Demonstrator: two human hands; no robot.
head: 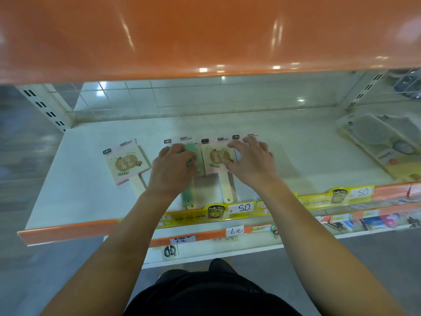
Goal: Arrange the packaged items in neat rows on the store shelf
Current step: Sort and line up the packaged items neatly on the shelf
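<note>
- head view, middle of the frame: your left hand (173,165) lies on a green packaged board (192,156) on the white shelf (68,179), fingers curled over its upper part so that they grip it.
- the green board's handle (187,198) runs down toward the lower edge of the shelf, ending just above the yellow price strip (218,214).
- just right of it, your right hand (250,160) is spread with fingers straight and loose, fingertips resting on two packs at once: a beige packaged board (216,158) with a round printed label, and another pack (248,136) mostly hidden beneath the hand.
- that hand presses rather than clasps; nothing is held in it.
- the beige board sits touching the green one, its handle (226,190) pointing down the frame beside the green handle.
- left of centre, a second beige packaged board (125,164) lies apart from the others, tilted so its top leans to the left.
- far right of the frame, a pale pack with a round shape (382,142) lies at an angle on the same shelf, well apart from the row.
- top of the frame: the orange underside of the shelf above (205,35).
- lower frame: a white price tag (241,207) on the yellow strip, handwritten tags (235,231) on the shelf edge below, and small hanging items (169,250) too blurred to name.
</note>
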